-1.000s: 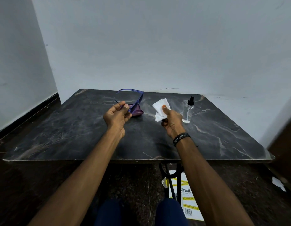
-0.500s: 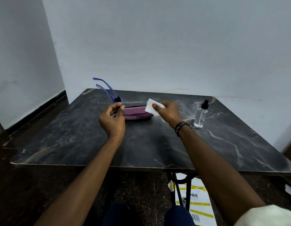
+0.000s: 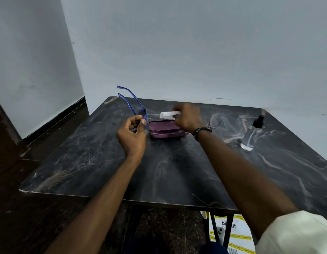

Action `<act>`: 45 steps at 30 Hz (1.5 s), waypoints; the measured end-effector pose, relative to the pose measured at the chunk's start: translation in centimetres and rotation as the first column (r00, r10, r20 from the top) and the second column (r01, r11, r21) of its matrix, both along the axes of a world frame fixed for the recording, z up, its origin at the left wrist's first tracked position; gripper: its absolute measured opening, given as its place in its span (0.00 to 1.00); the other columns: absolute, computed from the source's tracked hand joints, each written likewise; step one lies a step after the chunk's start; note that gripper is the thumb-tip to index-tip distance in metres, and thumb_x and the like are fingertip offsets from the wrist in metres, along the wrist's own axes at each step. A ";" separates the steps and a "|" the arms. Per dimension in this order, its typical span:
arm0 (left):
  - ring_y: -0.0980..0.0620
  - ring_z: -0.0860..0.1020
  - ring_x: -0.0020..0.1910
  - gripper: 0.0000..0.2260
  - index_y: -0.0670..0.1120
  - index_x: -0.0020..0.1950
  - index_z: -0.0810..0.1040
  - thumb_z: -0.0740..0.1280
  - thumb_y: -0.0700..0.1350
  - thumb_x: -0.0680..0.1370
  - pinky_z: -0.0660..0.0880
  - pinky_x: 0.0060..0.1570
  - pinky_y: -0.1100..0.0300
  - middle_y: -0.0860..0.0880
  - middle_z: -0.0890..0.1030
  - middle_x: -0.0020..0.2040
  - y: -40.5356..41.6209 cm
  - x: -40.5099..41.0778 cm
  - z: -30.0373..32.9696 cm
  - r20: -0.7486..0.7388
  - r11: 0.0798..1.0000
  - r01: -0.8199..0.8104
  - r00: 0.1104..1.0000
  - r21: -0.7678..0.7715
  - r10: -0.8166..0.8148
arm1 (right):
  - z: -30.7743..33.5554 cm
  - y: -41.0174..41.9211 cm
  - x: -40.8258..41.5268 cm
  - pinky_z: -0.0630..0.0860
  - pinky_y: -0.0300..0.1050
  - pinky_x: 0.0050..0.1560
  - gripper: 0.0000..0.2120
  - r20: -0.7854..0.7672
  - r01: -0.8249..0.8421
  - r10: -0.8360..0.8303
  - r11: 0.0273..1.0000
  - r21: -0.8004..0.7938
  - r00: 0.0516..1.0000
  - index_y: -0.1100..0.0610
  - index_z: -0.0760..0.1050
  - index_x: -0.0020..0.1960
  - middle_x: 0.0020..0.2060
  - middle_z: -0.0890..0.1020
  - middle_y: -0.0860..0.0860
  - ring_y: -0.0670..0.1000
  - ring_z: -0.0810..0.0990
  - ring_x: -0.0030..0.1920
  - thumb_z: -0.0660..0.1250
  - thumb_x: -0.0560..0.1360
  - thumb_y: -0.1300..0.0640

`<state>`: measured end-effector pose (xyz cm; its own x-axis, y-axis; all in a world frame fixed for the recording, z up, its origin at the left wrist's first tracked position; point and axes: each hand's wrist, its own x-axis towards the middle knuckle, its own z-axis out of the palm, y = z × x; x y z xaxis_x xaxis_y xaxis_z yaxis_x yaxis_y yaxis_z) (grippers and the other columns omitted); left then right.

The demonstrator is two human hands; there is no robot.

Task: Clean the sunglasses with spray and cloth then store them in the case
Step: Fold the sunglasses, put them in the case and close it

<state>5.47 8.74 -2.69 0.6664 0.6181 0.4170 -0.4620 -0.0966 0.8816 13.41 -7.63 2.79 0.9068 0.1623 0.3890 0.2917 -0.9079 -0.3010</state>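
Note:
My left hand pinches the blue sunglasses by the front frame, with both temple arms pointing up and away to the left. In my right hand is the folded white cloth, held just above the far edge of the purple case. The case lies open on the dark marble table between my hands. A clear spray bottle with a black pump top stands upright at the right, apart from both hands.
Walls close off the table at the back and the left. Below the table's front edge a white and yellow paper bag lies on the floor beside the black table leg.
My right hand has carried the cloth further left, over the case. The sunglasses stay raised in my left hand. The view has shifted left, so the bottle sits further right.

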 end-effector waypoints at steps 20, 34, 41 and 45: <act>0.60 0.81 0.40 0.07 0.41 0.50 0.81 0.71 0.34 0.73 0.76 0.38 0.71 0.51 0.82 0.42 -1.9 1.4 -0.7 -0.021 1.000 -0.006 1.000 -0.022 0.006 | -2.7 0.7 -0.2 0.72 0.44 0.42 0.23 -0.178 -0.320 0.275 0.890 -0.326 0.945 0.54 0.83 0.49 0.40 0.75 0.51 0.54 0.76 0.42 0.59 0.76 0.38; 0.59 0.81 0.40 0.07 0.44 0.48 0.80 0.71 0.34 0.73 0.77 0.40 0.69 0.53 0.82 0.41 -1.7 0.7 0.3 -0.009 1.000 0.022 1.000 -0.018 -0.022 | -3.4 -1.0 -1.4 0.79 0.50 0.57 0.28 -0.112 -0.299 0.287 0.948 -0.112 0.951 0.55 0.77 0.65 0.59 0.83 0.51 0.53 0.82 0.56 0.70 0.71 0.40; 0.56 0.82 0.42 0.08 0.45 0.47 0.80 0.71 0.33 0.73 0.79 0.45 0.64 0.52 0.82 0.41 -1.9 0.4 0.7 -0.002 0.998 0.056 0.998 -0.029 -0.056 | -4.0 -2.8 -1.4 0.78 0.49 0.51 0.25 -0.126 -0.256 0.224 0.879 -0.402 0.966 0.52 0.81 0.53 0.45 0.84 0.49 0.52 0.81 0.44 0.65 0.71 0.32; 0.53 0.83 0.43 0.09 0.45 0.46 0.79 0.71 0.32 0.72 0.79 0.46 0.61 0.48 0.83 0.42 -1.7 0.4 1.0 -0.002 0.994 0.098 0.995 -0.038 -0.098 | -3.1 -3.8 -1.8 0.79 0.51 0.41 0.20 0.058 -0.165 0.164 0.986 0.026 0.985 0.55 0.81 0.45 0.38 0.84 0.52 0.54 0.81 0.38 0.60 0.76 0.40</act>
